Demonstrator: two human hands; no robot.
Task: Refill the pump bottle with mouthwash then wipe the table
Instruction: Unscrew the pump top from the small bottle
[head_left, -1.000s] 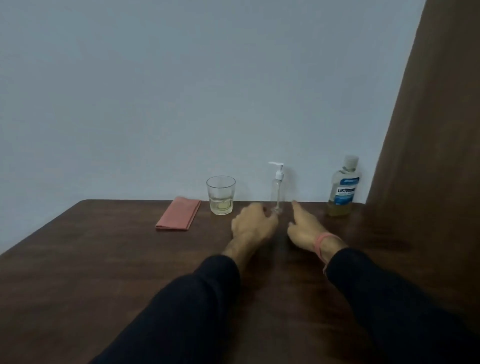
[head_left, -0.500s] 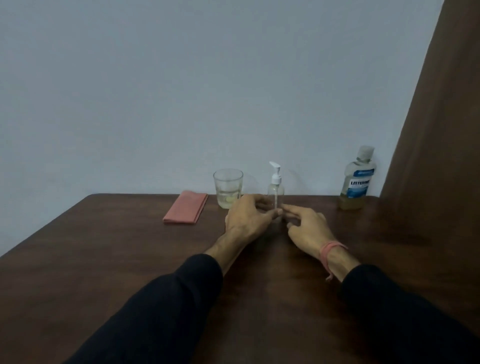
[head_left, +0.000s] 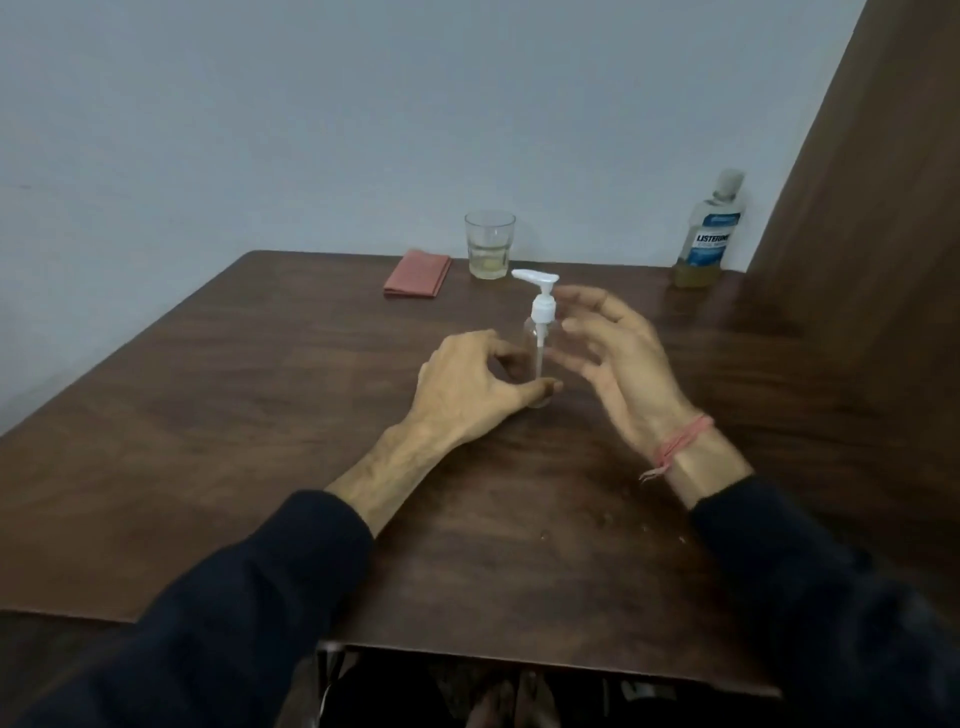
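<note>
A small clear pump bottle (head_left: 540, 322) with a white pump head stands upright in the middle of the dark wooden table (head_left: 260, 415). My left hand (head_left: 472, 384) grips its lower body, thumb at the base. My right hand (head_left: 618, 358) hovers just right of the bottle with fingers spread and loosely bent, holding nothing; it is blurred. The mouthwash bottle (head_left: 709, 234), with a blue label and yellowish liquid low inside, stands at the far right corner. A folded pink cloth (head_left: 417, 281) lies at the far edge.
A glass (head_left: 489, 244) with a little yellowish liquid stands at the back, right of the cloth. A brown curtain (head_left: 872, 234) hangs along the right side. The wall runs behind the table. A few small specks lie near the front edge.
The pump bottle has come from the back of the table toward me, held in my left hand. My right hand has lifted off it and opened beside it.
</note>
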